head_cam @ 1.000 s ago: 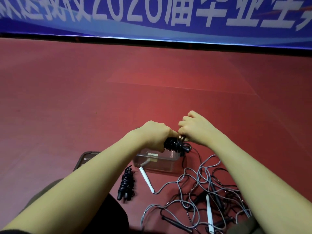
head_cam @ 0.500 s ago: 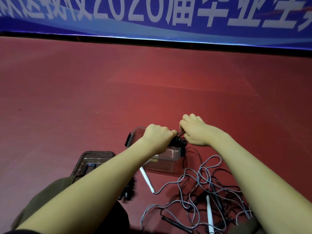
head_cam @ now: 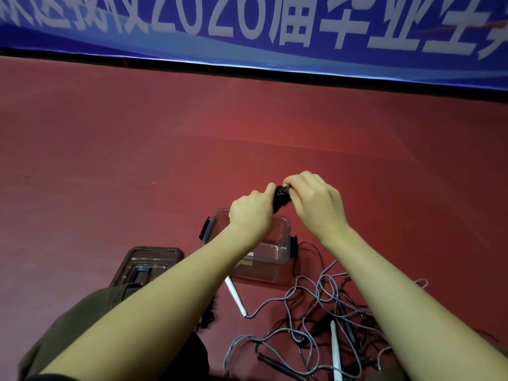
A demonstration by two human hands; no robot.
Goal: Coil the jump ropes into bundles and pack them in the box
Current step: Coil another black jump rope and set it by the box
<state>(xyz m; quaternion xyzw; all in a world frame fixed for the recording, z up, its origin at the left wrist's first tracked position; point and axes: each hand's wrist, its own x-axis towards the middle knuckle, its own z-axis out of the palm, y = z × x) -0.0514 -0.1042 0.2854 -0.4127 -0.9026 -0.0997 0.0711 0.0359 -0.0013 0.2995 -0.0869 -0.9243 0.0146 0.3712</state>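
While both our fists work above the clear plastic box, we've got the black coiled rope bundle pinched between them, up over the box's far edge. Our left hand is curled tight around the bundle's near end, and our right hand clamps down on its top, fingers folded over the dark coils. Only a small knot of black shows between the two grips.

Our left forearm crosses straight over the box, hiding much of its inside, so we cannot tell what lies in it. Black latches hang on the box's left and right sides. Left of the box sits its dark lid, flat on the red floor. Just near of the box lies a white handle with grey cord trailing off it, running into the loose tangle of grey and black ropes near and right of the box. Another black coiled bundle peeks out from under our left arm. Far beyond the box, a blue banner spans the wall.
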